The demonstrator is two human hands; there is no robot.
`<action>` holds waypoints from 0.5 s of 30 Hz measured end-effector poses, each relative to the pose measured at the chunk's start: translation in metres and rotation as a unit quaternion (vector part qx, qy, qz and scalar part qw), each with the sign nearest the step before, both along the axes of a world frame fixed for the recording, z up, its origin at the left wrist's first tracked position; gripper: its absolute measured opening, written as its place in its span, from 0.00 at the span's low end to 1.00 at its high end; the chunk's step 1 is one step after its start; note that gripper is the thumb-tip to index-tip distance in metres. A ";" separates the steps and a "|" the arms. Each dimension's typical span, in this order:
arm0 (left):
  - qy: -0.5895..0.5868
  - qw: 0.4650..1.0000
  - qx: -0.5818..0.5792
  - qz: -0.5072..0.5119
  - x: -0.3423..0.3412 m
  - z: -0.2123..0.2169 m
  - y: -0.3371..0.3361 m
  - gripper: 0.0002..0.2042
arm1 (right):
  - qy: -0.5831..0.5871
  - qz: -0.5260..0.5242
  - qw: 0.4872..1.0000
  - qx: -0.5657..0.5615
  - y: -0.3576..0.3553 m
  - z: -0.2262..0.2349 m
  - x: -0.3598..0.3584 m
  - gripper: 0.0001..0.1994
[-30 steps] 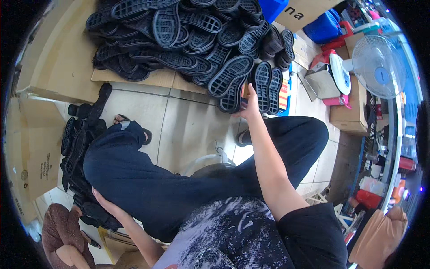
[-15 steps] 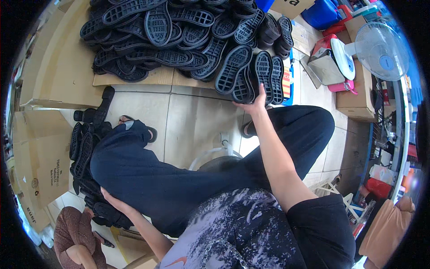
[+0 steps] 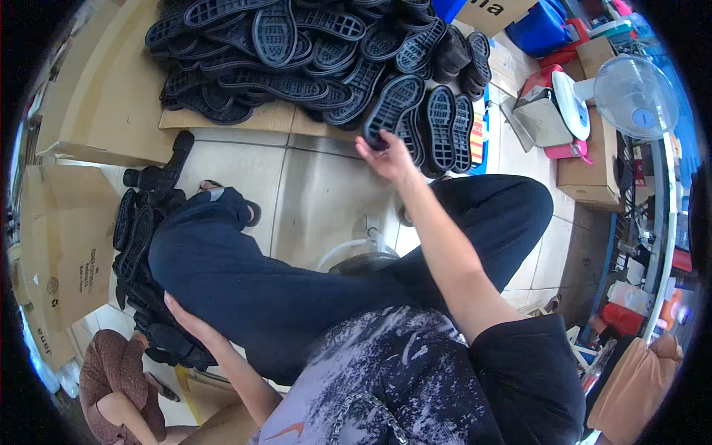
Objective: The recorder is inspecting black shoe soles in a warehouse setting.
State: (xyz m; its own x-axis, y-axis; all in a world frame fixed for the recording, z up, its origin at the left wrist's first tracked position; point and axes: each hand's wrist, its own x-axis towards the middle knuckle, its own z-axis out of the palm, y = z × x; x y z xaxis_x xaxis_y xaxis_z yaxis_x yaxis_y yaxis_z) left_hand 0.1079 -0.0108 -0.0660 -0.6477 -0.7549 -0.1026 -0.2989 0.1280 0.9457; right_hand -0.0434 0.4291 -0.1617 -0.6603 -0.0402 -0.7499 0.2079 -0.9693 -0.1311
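My right hand (image 3: 386,156) reaches over the floor and pinches the near end of a black shoe sole (image 3: 397,102) with a grid-patterned underside. This sole leans at the front of a big heap. Beside it, more upright soles (image 3: 440,126) stand close together. Low on the left, my left hand (image 3: 190,320) rests against my thigh with its fingers extended, partly hidden by the trouser leg. It is nearest to a pile of black soles (image 3: 135,256) stacked on that side.
The big heap of soles (image 3: 274,33) lies on cardboard (image 3: 222,122). Cartons (image 3: 70,245) stand at the left. A fan (image 3: 636,96) and a box (image 3: 588,167) are at the right. Another person's leg (image 3: 111,371) shows at the lower left.
My right hand has moved left from the upright soles to the near end of the leaning sole. The left hand has barely moved.
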 end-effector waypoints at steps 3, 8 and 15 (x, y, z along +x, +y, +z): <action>-0.016 1.000 -0.014 -0.008 0.002 0.000 -0.005 0.26 | -0.016 0.072 0.978 0.195 0.036 0.018 0.010 0.19; 0.042 0.999 0.001 -0.009 0.002 0.004 0.004 0.28 | -0.246 0.211 0.653 0.684 0.102 0.043 0.049 0.42; -0.022 0.999 -0.008 -0.044 -0.015 0.004 0.006 0.20 | -0.080 0.408 0.221 0.882 0.195 -0.080 0.065 0.22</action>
State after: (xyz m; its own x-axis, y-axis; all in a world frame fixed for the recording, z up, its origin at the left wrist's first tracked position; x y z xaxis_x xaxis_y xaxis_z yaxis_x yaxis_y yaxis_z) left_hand 0.0931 -0.0047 -0.0623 -0.7065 -0.6973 -0.1209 -0.3275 0.1707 0.9293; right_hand 0.0219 0.6236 -0.2415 -0.9327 0.3507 -0.0847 0.3574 0.9302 -0.0840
